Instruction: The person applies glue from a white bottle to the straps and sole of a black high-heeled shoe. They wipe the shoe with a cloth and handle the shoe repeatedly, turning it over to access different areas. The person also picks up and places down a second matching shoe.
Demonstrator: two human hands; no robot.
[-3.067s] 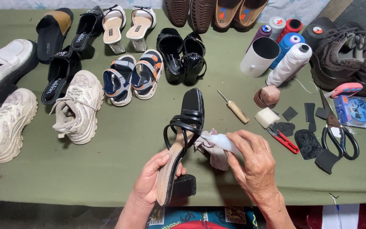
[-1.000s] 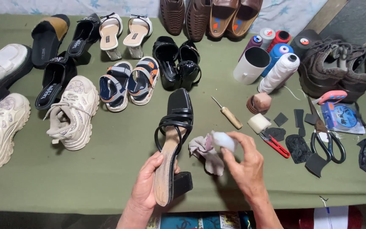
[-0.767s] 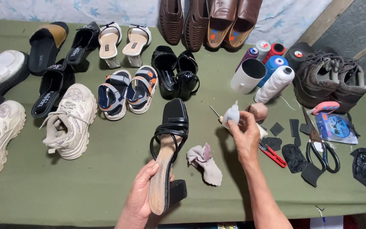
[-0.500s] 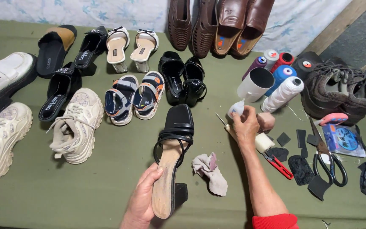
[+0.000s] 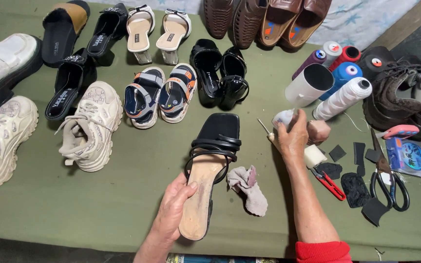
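My left hand (image 5: 170,213) grips the heel end of a black strappy heeled sandal (image 5: 210,168) with a tan insole, lying toe-away on the green cloth. My right hand (image 5: 292,139) reaches out to the right and is closed on a small white bottle (image 5: 284,117), close to a white thread cone (image 5: 309,85). A crumpled pale rag (image 5: 247,187) lies between my hands, loose on the cloth. An awl with a wooden handle (image 5: 265,130) lies just left of my right hand.
Several pairs of shoes line the back and left: black patent sandals (image 5: 220,73), striped sandals (image 5: 159,95), white sneakers (image 5: 89,125). Thread cones (image 5: 343,96), brown boots (image 5: 408,97), scissors (image 5: 388,173), red snips (image 5: 328,182) and black rubber scraps (image 5: 354,187) crowd the right.
My right hand let go of the rag, which now lies on the cloth, and carried the small white bottle away toward the thread cones. My left hand still holds the sandal.
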